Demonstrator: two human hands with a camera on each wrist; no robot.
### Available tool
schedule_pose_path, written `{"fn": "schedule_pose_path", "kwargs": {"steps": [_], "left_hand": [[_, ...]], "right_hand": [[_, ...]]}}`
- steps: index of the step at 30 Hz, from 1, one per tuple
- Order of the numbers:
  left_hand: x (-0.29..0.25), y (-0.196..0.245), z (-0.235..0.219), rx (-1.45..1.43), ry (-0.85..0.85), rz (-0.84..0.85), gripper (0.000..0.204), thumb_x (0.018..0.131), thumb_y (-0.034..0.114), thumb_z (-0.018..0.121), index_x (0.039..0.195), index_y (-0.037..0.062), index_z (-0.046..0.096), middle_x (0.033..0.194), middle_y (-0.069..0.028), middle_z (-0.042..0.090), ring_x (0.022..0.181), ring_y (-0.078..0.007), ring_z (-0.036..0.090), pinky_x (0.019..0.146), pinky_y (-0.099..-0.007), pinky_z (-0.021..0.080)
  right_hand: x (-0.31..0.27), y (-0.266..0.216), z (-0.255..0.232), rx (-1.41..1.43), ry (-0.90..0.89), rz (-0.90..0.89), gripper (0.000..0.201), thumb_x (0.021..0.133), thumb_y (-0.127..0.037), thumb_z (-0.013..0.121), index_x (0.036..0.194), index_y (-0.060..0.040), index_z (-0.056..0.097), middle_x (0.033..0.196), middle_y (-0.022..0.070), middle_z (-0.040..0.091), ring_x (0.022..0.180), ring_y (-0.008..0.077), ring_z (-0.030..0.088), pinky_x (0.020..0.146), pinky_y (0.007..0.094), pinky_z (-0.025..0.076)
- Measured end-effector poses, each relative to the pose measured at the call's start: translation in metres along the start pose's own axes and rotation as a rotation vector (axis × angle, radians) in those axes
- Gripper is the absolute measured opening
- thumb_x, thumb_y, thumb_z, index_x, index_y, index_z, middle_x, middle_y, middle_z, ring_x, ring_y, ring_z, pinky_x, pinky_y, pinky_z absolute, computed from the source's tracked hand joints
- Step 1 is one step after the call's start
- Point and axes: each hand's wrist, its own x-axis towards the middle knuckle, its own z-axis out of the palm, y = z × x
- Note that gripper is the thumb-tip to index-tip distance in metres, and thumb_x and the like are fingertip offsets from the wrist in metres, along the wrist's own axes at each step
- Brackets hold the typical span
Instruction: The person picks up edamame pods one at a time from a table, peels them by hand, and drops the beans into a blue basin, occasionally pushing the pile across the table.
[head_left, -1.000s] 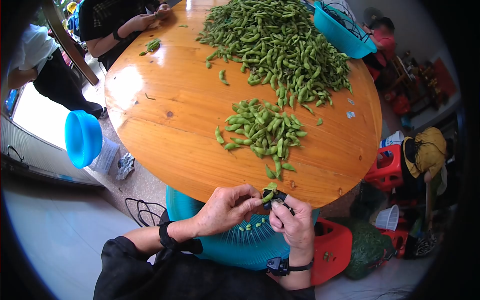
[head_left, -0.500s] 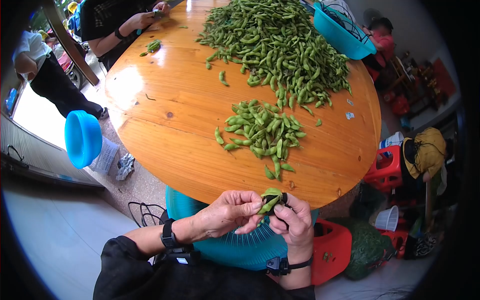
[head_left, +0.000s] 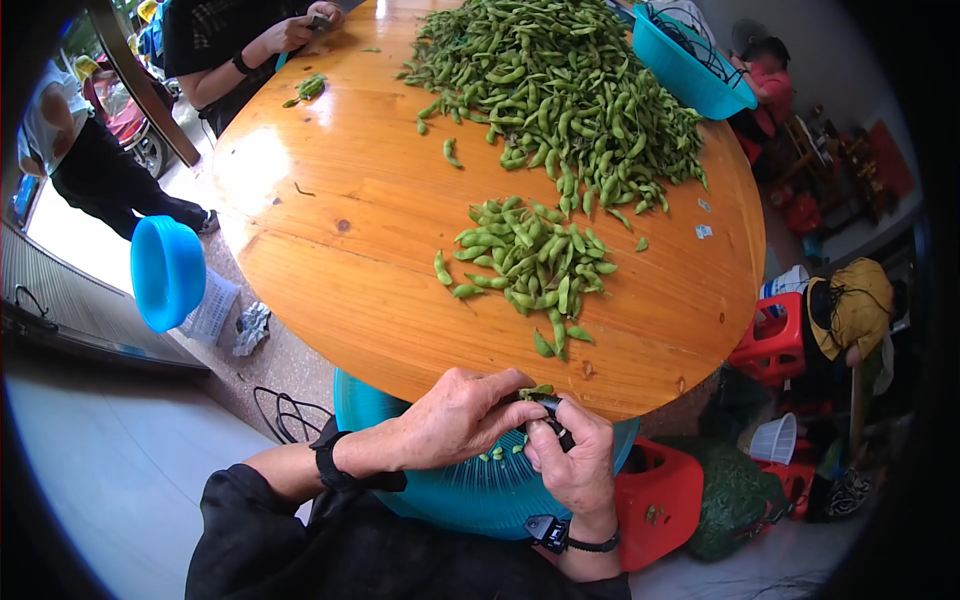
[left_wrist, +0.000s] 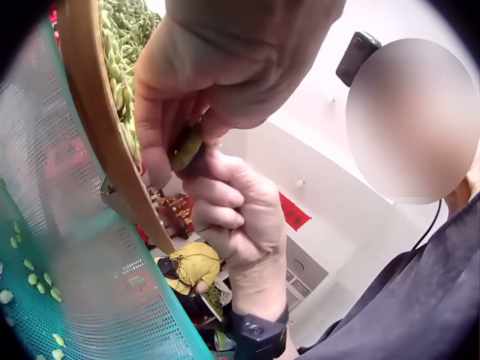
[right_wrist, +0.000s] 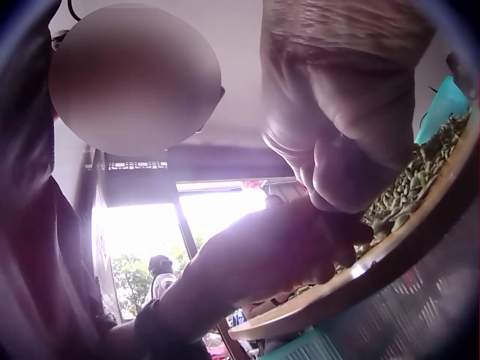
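Observation:
Over the table's near edge both hands meet at a green soybean pod, much of it covered by the fingers. My left hand pinches the pod from the left between thumb and fingers. From the other side my right hand holds it, thumb pressed against the index finger, which has a black covering. The left wrist view shows the pod squeezed between the fingertips of both hands. Below them a teal mesh basket holds several shelled beans. A small heap of pods lies on the table beyond the hands.
A large pile of pods covers the back of the round wooden table, beside a teal basin. A red stool stands right of the basket, blue basins at left. Another person's hands are at the far left edge.
The pod between my hands has turned and is now more hidden by the fingers. My left hand has rolled forward over it; the right has shifted slightly. The view has moved a little.

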Motion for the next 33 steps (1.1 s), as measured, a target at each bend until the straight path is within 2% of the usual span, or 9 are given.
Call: {"fn": "schedule_pose_path", "kwargs": {"steps": [5,9,11,16,20,23,26,30,33], "left_hand": [[0.000,-0.004,-0.011,0.058,-0.082,0.128,0.029,0.097,0.012,0.058,0.121,-0.0041,0.055,0.068,-0.0193,0.064,0.062,-0.0326,0.067,0.058,-0.0405,0.051],[-0.001,0.002,-0.015,-0.133,-0.187,-0.069,0.032,0.099,0.007,0.051,0.129,-0.0048,0.052,0.071,-0.0163,0.066,0.064,-0.0263,0.067,0.060,-0.0376,0.052],[-0.001,-0.001,-0.010,-0.167,-0.191,-0.118,0.033,0.100,0.007,0.048,0.131,-0.0050,0.051,0.073,-0.0151,0.066,0.065,-0.0233,0.067,0.060,-0.0365,0.052],[-0.007,-0.006,0.018,-0.671,0.005,-0.371,0.034,0.104,0.009,0.037,0.130,-0.0029,0.053,0.081,-0.0052,0.064,0.068,-0.0089,0.059,0.060,-0.0245,0.050],[-0.006,0.001,0.039,-0.976,0.236,-0.353,0.035,0.098,0.006,0.037,0.126,-0.0028,0.057,0.096,-0.0025,0.062,0.082,-0.0055,0.055,0.072,-0.0216,0.048],[-0.006,-0.004,0.043,-1.073,0.241,-0.358,0.033,0.098,0.008,0.039,0.124,-0.0023,0.056,0.101,-0.0030,0.061,0.087,-0.0059,0.054,0.075,-0.0226,0.048],[-0.006,-0.004,0.055,-1.138,0.326,-0.384,0.028,0.097,0.013,0.044,0.120,0.0021,0.057,0.091,0.0032,0.057,0.078,-0.0037,0.049,0.065,-0.0205,0.043],[-0.008,-0.009,0.045,-1.034,0.263,-0.395,0.024,0.097,0.012,0.043,0.115,-0.0002,0.055,0.082,-0.0004,0.056,0.072,-0.0085,0.049,0.061,-0.0255,0.043],[-0.012,-0.018,0.035,-0.646,0.127,-0.293,0.028,0.097,0.009,0.041,0.119,-0.0010,0.053,0.092,-0.0068,0.062,0.079,-0.0128,0.055,0.069,-0.0290,0.049]], "right_hand": [[0.003,0.004,-0.005,-0.077,-0.029,-0.042,0.007,0.087,-0.004,0.063,0.087,0.0036,0.064,0.069,0.0098,0.058,0.058,0.0170,0.060,0.052,0.0299,0.045],[0.001,0.003,0.005,0.019,0.031,0.053,0.008,0.086,-0.003,0.063,0.084,0.0035,0.062,0.068,0.0108,0.057,0.057,0.0197,0.059,0.052,0.0316,0.045],[0.001,0.008,0.011,-0.169,0.140,-0.061,0.008,0.085,-0.003,0.063,0.081,0.0029,0.059,0.069,0.0125,0.056,0.058,0.0265,0.059,0.053,0.0357,0.045],[0.001,0.004,0.032,-0.392,0.300,-0.263,0.006,0.083,-0.001,0.063,0.085,0.0029,0.059,0.077,0.0171,0.057,0.065,0.0370,0.060,0.056,0.0421,0.048],[0.000,0.004,0.041,-0.516,0.371,-0.352,0.010,0.081,0.001,0.063,0.090,0.0045,0.060,0.084,0.0207,0.057,0.073,0.0426,0.061,0.062,0.0451,0.050],[0.001,0.005,0.041,-0.540,0.384,-0.392,0.010,0.081,0.001,0.063,0.090,0.0045,0.060,0.084,0.0221,0.058,0.074,0.0438,0.061,0.063,0.0462,0.051],[0.001,0.004,0.039,-0.569,0.414,-0.414,0.010,0.082,-0.001,0.064,0.089,0.0052,0.059,0.084,0.0244,0.060,0.074,0.0458,0.060,0.063,0.0480,0.050],[0.002,0.007,0.032,-0.531,0.387,-0.405,0.009,0.082,-0.002,0.063,0.089,0.0050,0.060,0.083,0.0226,0.060,0.072,0.0429,0.061,0.061,0.0448,0.050],[0.002,0.006,0.023,-0.391,0.297,-0.348,0.009,0.084,-0.002,0.062,0.091,0.0029,0.062,0.081,0.0183,0.061,0.068,0.0372,0.062,0.057,0.0416,0.050]]}}
